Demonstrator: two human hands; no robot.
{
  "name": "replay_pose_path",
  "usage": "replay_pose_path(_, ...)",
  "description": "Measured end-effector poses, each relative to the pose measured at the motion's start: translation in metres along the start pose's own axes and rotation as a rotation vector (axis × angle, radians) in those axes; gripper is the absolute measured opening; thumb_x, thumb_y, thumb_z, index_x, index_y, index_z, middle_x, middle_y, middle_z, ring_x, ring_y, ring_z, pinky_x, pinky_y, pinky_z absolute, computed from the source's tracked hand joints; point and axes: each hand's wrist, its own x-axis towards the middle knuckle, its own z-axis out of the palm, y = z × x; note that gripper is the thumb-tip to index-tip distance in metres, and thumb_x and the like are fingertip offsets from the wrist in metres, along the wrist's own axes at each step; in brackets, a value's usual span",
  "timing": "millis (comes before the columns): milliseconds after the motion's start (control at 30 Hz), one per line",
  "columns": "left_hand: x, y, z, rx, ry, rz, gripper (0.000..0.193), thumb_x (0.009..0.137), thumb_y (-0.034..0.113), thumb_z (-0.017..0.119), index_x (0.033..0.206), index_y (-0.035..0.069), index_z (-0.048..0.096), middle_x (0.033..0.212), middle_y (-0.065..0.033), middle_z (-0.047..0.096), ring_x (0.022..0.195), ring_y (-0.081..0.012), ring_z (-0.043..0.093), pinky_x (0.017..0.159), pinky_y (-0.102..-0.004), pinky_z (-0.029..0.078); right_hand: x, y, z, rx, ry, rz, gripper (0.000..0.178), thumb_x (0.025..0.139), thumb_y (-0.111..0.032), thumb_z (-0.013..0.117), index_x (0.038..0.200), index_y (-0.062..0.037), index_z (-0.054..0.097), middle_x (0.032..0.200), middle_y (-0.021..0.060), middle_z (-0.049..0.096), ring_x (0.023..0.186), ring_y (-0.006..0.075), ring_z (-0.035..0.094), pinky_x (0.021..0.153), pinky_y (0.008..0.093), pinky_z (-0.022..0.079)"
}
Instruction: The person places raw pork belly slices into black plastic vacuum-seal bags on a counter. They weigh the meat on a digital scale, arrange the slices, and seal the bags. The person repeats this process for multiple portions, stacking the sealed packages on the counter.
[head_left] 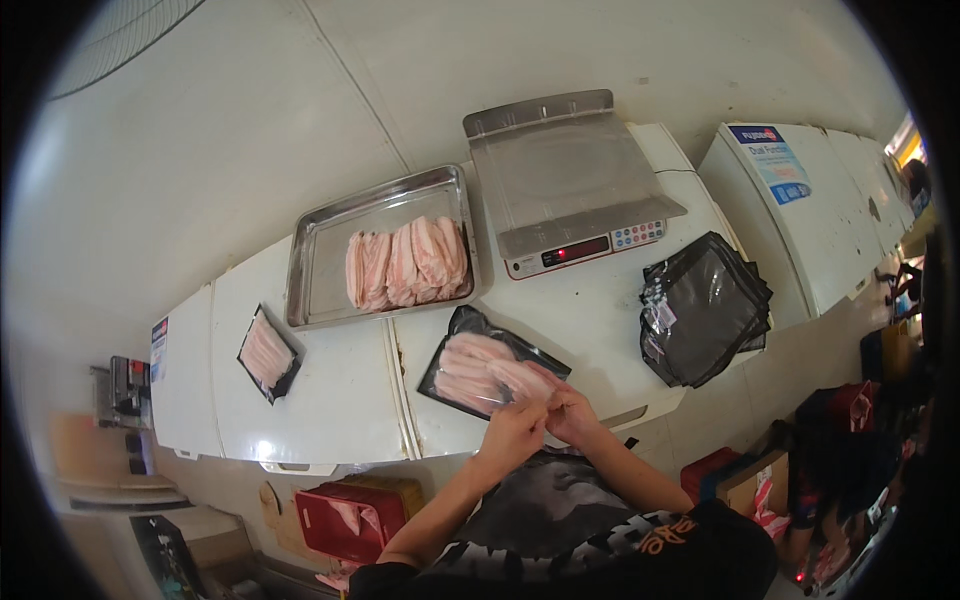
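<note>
In front of me, on the white freezer lid, lies a black-backed clear plastic pouch (470,397) with pork belly slices (474,362) inside. Its near right end is pinched between my left hand (515,430) and my right hand (573,416), which are close together with fingers closed. Some slices sit right by my fingertips, under the clear film. Farther left lies another filled pouch (268,355), flat on the lid. Behind the pouch I work on, a metal tray (320,270) bears folded piles of pork belly (408,264).
A digital scale (585,252) with a steel pan (560,170) stands beyond my hands. At right is a stack of black pouches (705,310). A second white freezer (800,210) adjoins it. Below the near edge stands a red crate (340,525). Part of another person (850,470) shows at far right.
</note>
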Motion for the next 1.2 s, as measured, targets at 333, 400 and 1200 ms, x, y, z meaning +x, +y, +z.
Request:
replay_pose_path(333, -0.004, 0.028, 0.031, -0.013, 0.042, 0.026, 0.009, 0.089, -0.001, 0.069, 0.093, 0.005, 0.065, 0.082, -0.016, 0.068, 0.075, -0.0391, 0.07, 0.064, -0.0497, 0.055, -0.003, -0.013, 0.022, -0.346, -0.012, -0.054, 0.078, 0.096, -0.005, 0.058, 0.169, 0.0005, 0.032, 0.167, 0.0184, 0.048, 0.153, 0.0302, 0.05, 0.129, 0.0442, 0.041)
replay_pose_path(400, -0.006, 0.028, 0.031, -0.004, 0.051, 0.03, 0.009, 0.089, -0.001, 0.069, 0.094, 0.005, 0.066, 0.082, -0.0163, 0.068, 0.075, -0.0395, 0.07, 0.064, -0.0498, 0.055, 0.012, -0.011, 0.027, -0.556, -0.188, -0.207, 0.072, 0.101, -0.01, 0.061, 0.167, 0.0025, 0.034, 0.166, 0.0185, 0.049, 0.153, 0.0298, 0.05, 0.127, 0.0446, 0.042)
replay_pose_path(1200, -0.011, 0.028, 0.022, -0.123, 0.029, -0.056, 0.007, 0.09, 0.0, 0.066, 0.094, 0.004, 0.062, 0.083, -0.0185, 0.068, 0.079, -0.0412, 0.07, 0.068, -0.0509, 0.055, 0.006, -0.015, -0.01, -1.072, 0.296, -0.015, 0.055, 0.102, -0.01, 0.068, 0.156, -0.0058, 0.056, 0.153, 0.0113, 0.061, 0.143, 0.032, 0.059, 0.109, 0.0398, 0.052)
